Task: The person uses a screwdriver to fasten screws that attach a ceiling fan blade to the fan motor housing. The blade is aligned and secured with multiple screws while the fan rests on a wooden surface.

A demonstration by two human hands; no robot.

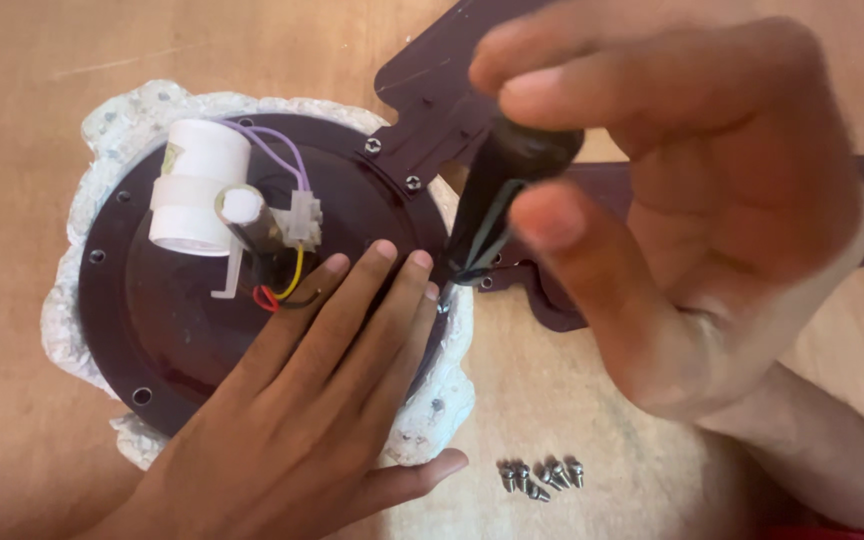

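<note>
Dark screwdriver (512,190) is gripped by right hand (712,200), tip at motor housing (167,330) rim; left hand (322,400) lies flat & open on it, screws (540,475) nearby.

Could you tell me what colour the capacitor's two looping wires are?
The wires are purple, clearest in the head view.

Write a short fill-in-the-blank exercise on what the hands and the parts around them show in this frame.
1. The left hand lies flat on the dark round ____ housing.
2. The right hand grips a ____ by its dark handle.
3. The housing sits in a white ____ cradle.
4. Loose ____ lie on the table near the right wrist.

Missing words: motor; screwdriver; foam; screws
</note>
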